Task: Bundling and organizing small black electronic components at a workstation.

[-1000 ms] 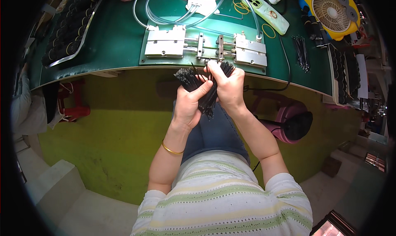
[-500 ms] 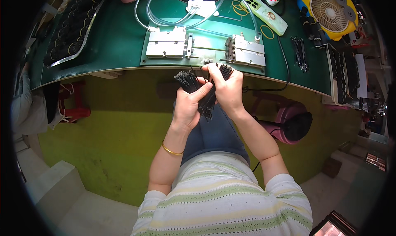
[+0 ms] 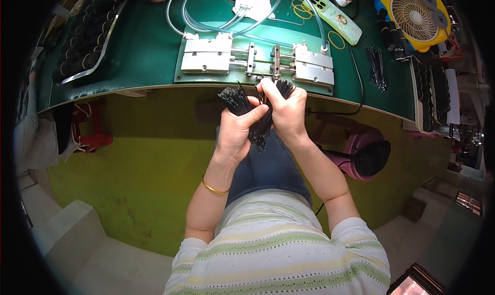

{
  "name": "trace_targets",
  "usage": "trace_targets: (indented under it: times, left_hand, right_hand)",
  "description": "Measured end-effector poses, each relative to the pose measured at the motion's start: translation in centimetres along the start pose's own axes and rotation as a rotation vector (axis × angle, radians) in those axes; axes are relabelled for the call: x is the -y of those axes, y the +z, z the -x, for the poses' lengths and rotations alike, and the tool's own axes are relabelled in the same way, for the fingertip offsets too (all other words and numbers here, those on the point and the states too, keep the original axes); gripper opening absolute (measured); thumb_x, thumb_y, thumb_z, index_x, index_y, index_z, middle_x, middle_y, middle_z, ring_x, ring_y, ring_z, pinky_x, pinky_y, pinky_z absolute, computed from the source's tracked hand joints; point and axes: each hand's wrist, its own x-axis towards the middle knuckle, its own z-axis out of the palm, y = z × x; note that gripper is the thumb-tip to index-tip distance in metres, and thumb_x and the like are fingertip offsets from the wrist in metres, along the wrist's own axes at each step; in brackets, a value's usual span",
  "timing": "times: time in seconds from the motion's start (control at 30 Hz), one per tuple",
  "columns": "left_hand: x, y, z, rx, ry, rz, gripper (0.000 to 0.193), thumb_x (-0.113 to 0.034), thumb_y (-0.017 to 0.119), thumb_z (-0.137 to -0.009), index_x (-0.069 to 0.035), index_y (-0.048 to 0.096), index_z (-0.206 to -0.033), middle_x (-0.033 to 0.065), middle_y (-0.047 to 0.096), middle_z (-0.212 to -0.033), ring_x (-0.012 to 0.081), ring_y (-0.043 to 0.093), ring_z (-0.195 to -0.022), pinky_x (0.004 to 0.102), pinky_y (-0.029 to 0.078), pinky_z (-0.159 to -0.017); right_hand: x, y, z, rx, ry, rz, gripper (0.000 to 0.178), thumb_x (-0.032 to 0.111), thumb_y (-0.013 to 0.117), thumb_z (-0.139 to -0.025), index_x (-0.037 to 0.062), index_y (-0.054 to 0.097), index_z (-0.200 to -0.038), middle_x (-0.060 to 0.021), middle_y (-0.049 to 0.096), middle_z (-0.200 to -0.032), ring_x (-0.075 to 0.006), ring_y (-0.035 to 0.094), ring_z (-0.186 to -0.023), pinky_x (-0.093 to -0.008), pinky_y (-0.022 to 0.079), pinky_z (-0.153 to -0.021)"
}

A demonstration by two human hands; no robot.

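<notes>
My left hand (image 3: 234,134) is closed round a bundle of thin black wire-like strands (image 3: 233,99), whose ends fan out above and below the fist. Close against it, my right hand (image 3: 290,114) is closed round a second bundle of black strands (image 3: 284,88). The right thumb and forefinger reach up to the front of a metal clamping fixture (image 3: 206,55) on the table edge. Its two bars, on rods from the left and right silver blocks (image 3: 313,63), stand close together above my fingertips. Whatever lies between those fingertips is too small to make out.
Clear tubes (image 3: 188,11) run to the fixture on the green table (image 3: 139,42). A phone (image 3: 337,21), a yellow fan (image 3: 415,17) and loose black strands (image 3: 376,68) are at right. A tray of black bundles (image 3: 93,42) stands left. Below are a pink stool (image 3: 356,166) and red stool (image 3: 98,139).
The fixture's two bars have moved inward toward each other, baring their rods. My right hand has shifted slightly up and right; my left hand is nearly still. Both keep their bundles.
</notes>
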Motion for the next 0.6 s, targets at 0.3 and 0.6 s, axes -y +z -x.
trace_targets:
  times: [0.3, 0.6]
  left_hand:
    - [-0.2, 0.6, 0.3, -0.038, 0.014, 0.021, 0.008, -0.005, 0.059, -0.08, -0.002, 0.053, -0.077, 0.0055, 0.056, -0.071, 0.0137, 0.057, -0.059, 0.0268, 0.049, -0.051]
    - [0.3, 0.7, 0.3, -0.06, 0.048, 0.013, 0.006, -0.004, 0.059, -0.079, -0.001, 0.054, -0.078, 0.0068, 0.057, -0.071, 0.0144, 0.056, -0.058, 0.0269, 0.049, -0.05]
  right_hand:
    - [1.3, -0.3, 0.8, 0.109, 0.096, 0.077, 0.014, 0.012, 0.058, -0.079, -0.0008, 0.062, -0.073, 0.0007, 0.055, -0.054, -0.0042, 0.047, -0.043, -0.0198, 0.032, -0.033]
    - [0.9, 0.2, 0.6, 0.029, 0.062, 0.084, 0.019, 0.016, 0.057, -0.079, -0.0008, 0.063, -0.074, 0.0027, 0.05, -0.051, -0.0035, 0.044, -0.04, -0.0197, 0.029, -0.031]
